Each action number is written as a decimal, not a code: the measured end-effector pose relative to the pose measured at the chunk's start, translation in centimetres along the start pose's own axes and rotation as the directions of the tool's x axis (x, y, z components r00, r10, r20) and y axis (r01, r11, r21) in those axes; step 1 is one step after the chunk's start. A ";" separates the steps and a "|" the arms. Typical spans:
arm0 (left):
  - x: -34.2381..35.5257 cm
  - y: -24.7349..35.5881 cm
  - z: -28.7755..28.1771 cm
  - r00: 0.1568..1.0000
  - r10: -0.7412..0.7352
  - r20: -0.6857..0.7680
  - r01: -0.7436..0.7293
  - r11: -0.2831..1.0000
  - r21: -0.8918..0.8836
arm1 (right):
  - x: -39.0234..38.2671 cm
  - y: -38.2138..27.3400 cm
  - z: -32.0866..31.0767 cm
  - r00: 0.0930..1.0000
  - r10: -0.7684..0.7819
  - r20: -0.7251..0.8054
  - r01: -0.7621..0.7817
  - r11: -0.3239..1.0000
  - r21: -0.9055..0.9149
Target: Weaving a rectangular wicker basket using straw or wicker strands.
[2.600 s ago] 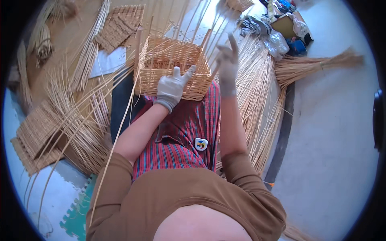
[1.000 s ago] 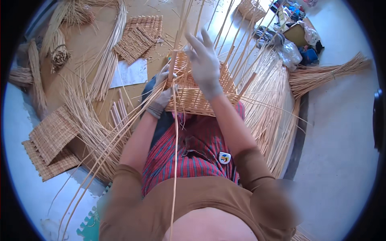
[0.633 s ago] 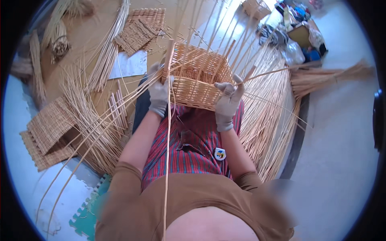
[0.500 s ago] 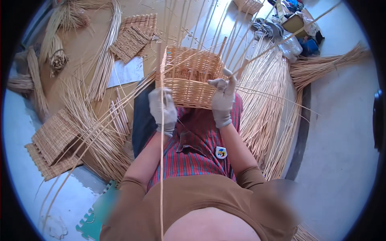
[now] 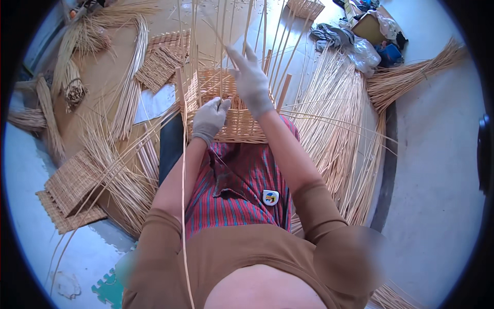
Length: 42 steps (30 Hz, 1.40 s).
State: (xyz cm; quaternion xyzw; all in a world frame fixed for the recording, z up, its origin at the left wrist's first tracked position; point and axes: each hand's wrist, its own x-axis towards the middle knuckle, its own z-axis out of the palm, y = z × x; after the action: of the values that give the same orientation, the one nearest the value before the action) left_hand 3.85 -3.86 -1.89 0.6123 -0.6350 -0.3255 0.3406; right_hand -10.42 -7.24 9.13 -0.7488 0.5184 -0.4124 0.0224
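Note:
A square-sided woven wicker basket (image 5: 242,129) rests on my lap, with tall upright cane stakes (image 5: 264,26) rising from it and flat wooden corner sticks (image 5: 283,92) standing at its corners. My left hand (image 5: 210,121), in a pale glove, is closed at the near rim, its thumb and fingers pinched around the foot of a stake. Raised over the basket's right part, my gloved right hand (image 5: 250,82) has its fingers stretched out and apart. A blurred cane strand meets its fingertips; whether it is gripped is unclear. One long cane (image 5: 183,216) hangs at the left corner toward me.
Loose cane bundles lie on the floor to the right (image 5: 334,139) and left (image 5: 113,170). Woven panels (image 5: 74,180) are stacked at the left, others (image 5: 159,67) farther off. Another wicker basket (image 5: 306,9) stands at the back, near a plastic bag (image 5: 364,56).
My right hand has risen from the basket's right corner and swung inward over it, its long strand now pointing left. My left hand has moved from the left corner along the near rim.

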 end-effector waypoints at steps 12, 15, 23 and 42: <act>2.5 4.9 -2.1 0.977 -0.125 -0.174 0.134 0.990 0.040 | -11.0 1.9 -4.4 0.911 0.364 -0.196 -0.297 0.907 0.299; 1.8 4.1 -0.9 0.900 0.037 -0.435 -0.177 0.941 -0.287 | -11.1 3.3 -5.2 0.860 0.503 0.088 -0.465 0.700 0.542; 0.7 6.6 5.1 0.965 -0.042 0.260 0.051 0.998 -0.028 | -8.2 4.9 -6.8 0.955 0.269 -0.125 -0.275 0.961 -0.035; -1.4 6.8 6.4 0.791 0.610 0.048 -0.597 0.752 0.280 | -9.9 7.1 -10.1 0.836 0.532 -0.131 -0.250 0.583 0.773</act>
State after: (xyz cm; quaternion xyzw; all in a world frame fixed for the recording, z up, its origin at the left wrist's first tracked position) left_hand -5.24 -2.25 0.10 0.4239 -0.8296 -0.0907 0.3518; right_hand -23.48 1.35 6.59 -0.4544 0.4597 -0.6936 0.3180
